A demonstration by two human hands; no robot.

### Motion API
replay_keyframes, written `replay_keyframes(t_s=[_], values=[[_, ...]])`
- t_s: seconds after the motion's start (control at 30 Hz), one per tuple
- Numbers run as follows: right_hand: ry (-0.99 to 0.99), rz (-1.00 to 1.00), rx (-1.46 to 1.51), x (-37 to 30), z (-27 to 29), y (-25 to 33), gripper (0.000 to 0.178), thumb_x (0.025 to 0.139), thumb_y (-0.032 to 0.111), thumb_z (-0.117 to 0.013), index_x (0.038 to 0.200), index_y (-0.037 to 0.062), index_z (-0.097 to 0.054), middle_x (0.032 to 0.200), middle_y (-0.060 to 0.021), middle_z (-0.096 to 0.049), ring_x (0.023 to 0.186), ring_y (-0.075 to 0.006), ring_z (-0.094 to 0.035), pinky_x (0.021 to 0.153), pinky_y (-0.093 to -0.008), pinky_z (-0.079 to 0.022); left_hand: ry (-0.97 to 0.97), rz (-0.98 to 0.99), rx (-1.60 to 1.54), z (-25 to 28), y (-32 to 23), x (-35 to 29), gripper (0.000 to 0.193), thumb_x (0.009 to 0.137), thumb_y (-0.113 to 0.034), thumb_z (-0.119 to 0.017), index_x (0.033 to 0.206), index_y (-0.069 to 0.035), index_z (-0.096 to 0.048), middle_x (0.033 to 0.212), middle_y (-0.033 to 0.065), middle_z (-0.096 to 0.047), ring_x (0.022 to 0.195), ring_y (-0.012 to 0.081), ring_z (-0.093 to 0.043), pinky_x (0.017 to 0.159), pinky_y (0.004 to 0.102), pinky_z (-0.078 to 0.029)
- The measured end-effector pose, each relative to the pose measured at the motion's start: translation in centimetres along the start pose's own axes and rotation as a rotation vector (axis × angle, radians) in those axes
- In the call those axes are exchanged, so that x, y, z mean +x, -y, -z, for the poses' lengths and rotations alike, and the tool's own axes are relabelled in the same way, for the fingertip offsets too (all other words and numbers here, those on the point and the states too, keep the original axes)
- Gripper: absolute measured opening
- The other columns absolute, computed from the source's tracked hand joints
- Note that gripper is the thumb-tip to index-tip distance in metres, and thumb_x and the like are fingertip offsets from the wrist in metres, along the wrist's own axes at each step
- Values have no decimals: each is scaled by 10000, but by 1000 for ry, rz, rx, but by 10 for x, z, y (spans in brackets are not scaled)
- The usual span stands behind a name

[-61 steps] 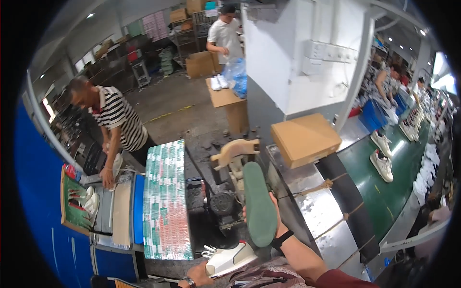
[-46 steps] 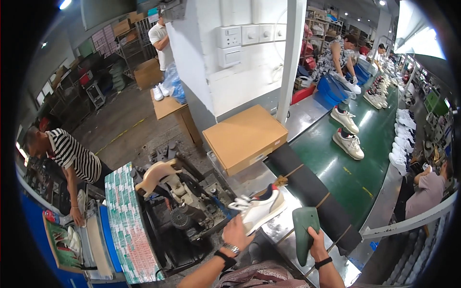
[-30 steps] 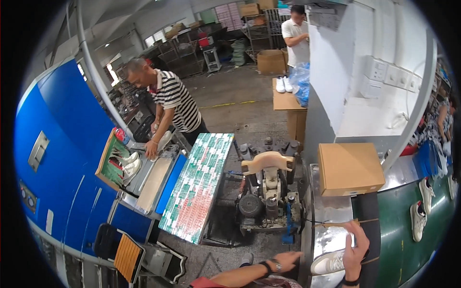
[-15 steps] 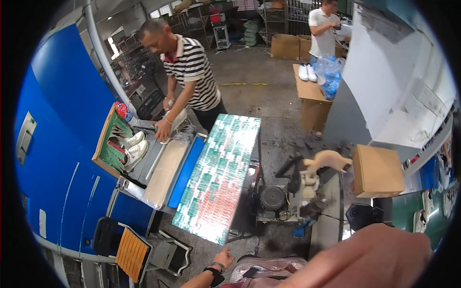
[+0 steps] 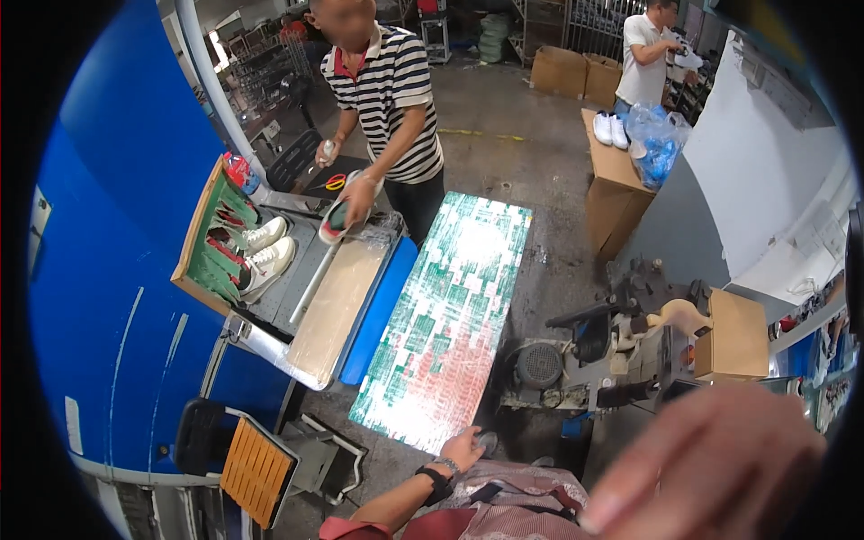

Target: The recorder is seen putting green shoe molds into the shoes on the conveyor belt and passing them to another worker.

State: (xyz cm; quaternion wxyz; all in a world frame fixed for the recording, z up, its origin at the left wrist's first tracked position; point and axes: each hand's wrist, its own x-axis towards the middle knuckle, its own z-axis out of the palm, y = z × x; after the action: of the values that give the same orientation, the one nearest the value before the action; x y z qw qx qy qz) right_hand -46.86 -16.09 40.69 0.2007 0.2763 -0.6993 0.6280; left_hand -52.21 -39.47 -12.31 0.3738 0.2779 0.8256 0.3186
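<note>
My left hand [image 5: 463, 447], with a dark band and a bracelet at the wrist, is at the near edge of a table covered in green, white and red patches under shiny film [image 5: 450, 315]. Its fingers are loosely bent and apart, with no held thing visible. A small greyish rounded thing [image 5: 489, 441] shows just beyond the fingertips; I cannot make out what it is. Large and blurred, my right hand [image 5: 711, 459] is close to the camera at the lower right, below an open cardboard box [image 5: 733, 335]. How its fingers are closed cannot be made out.
Across the table, a co-worker in a striped shirt [image 5: 396, 99] holds a shoe [image 5: 335, 220] over a conveyor [image 5: 333, 310]. White shoes [image 5: 268, 261] sit at its opening. A folding stool [image 5: 258, 472] stands left, a motor [image 5: 538, 364] right. Another person [image 5: 643, 58] stands farther back.
The view has shifted, and the table sits farther right. My left hand has come to the table's near edge. The co-worker has straightened up, a shoe now visible in one hand.
</note>
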Motion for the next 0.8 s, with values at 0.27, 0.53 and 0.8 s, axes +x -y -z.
replay_keyframes(t_s=[0.27, 0.53, 0.8], values=[[-115, -410, -572, -124, -31, -169, 194, 897, 38, -695, 750, 14, -570, 684, -98, -591, 581, -241, -570, 548, -365, -433, 90, -57, 37, 14, -5, -4, 550, 896, -270, -716, 1386, -99, -534, 1021, 145, -747, 970, 338, -720, 856, 447, -566], [-249, -1148, -669, -347, -84, -198, 401, 945, 275, -642, 663, 3, -560, 630, -219, -536, 565, -416, -545, 525, -461, -398, 235, -432, 307, 65, -67, 13, 507, 836, -187, -738, 1298, -49, -578, 1089, 191, -690, 1046, 372, -661, 908, 457, -536], [-626, -1467, -641, -509, -119, -142, 398, 963, 276, -608, 708, -30, -616, 639, -169, -646, 612, -300, -657, 591, -410, -502, -161, -584, 1157, 151, -99, 79, 823, 759, -291, -821, 1452, -60, -442, 1434, 224, -525, 1384, 401, -465, 1132, 545, -390]])
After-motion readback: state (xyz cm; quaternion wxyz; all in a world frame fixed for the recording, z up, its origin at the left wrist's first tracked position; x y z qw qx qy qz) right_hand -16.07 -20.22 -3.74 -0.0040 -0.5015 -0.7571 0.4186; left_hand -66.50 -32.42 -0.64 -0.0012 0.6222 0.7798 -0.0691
